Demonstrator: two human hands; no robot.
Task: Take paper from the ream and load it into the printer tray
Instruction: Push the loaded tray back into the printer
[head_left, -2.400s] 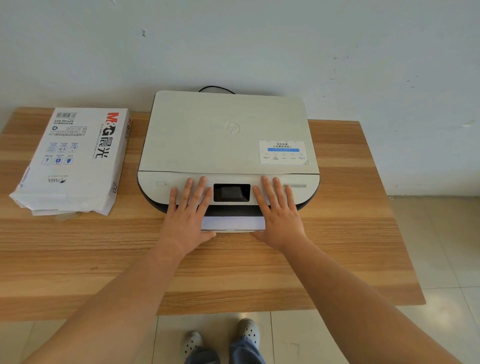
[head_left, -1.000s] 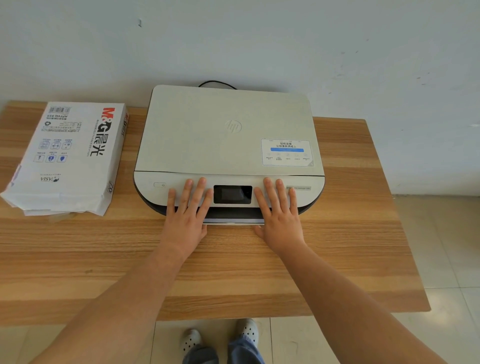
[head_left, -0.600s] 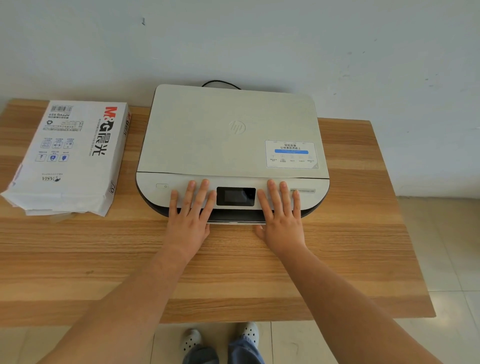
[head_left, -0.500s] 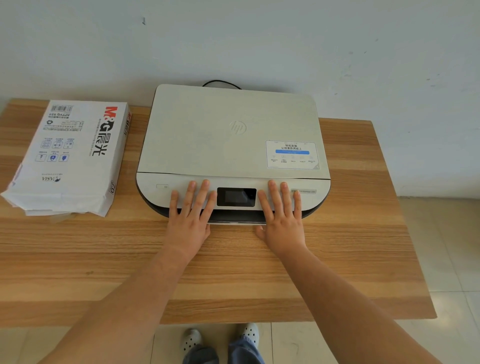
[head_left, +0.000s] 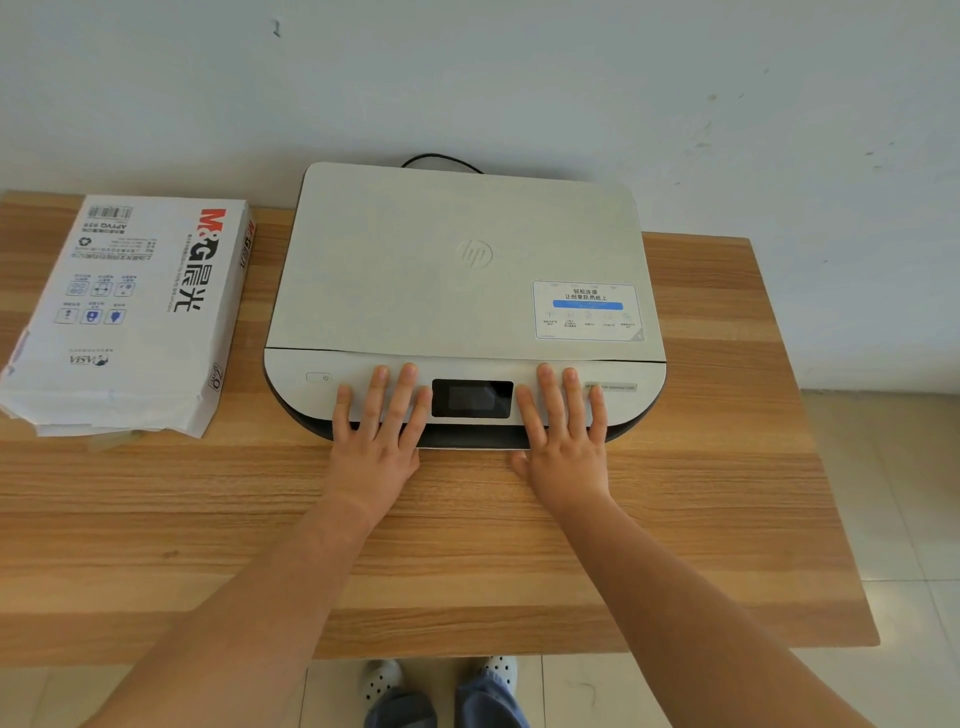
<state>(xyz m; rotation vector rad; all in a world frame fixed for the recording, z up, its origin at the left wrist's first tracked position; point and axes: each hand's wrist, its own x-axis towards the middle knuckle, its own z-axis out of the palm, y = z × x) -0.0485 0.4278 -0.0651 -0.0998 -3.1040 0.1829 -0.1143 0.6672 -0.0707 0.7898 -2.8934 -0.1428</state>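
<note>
A flat white printer (head_left: 457, 270) sits at the middle back of the wooden table (head_left: 467, 545). Its paper tray (head_left: 470, 439) is pushed in under the front panel, only a thin dark edge showing. My left hand (head_left: 376, 441) lies flat with straight fingers on the front panel, left of the small dark screen (head_left: 471, 398). My right hand (head_left: 563, 441) lies flat the same way, right of the screen. The wrapped paper ream (head_left: 130, 312), white with red and black print, lies at the table's left, its near end torn open. Neither hand holds paper.
A black cable (head_left: 441, 158) loops behind the printer against the pale wall. The table's right edge drops to a tiled floor (head_left: 893, 519). My feet in perforated shoes (head_left: 382, 680) show below the front edge.
The tray with white paper, sticking out at first, has slid fully into the printer. Both hands stayed flat on the front panel and are still over the last half second.
</note>
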